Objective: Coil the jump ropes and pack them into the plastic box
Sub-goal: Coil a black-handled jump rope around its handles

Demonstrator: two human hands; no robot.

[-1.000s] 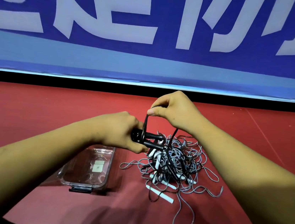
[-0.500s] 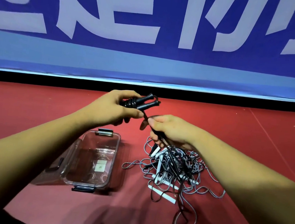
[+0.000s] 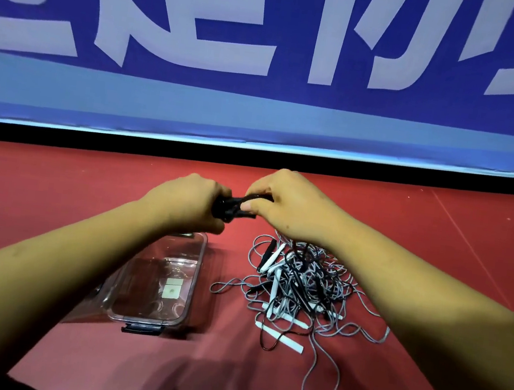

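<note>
Mid-frame, the left hand's (image 3: 190, 202) grip clamps the black handles (image 3: 228, 210) and the right hand (image 3: 286, 208) pinches their rope (image 3: 257, 198); I'd wind snug, even loops, easing slack from the tangle (image 3: 299, 284) below.

Box (image 3: 158, 280) left of rope tangle (image 3: 299, 284)

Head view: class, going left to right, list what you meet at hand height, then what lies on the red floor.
Hand height: left hand → black jump rope handles → right hand. Floor: clear plastic box → tangled pile of jump ropes.
</note>
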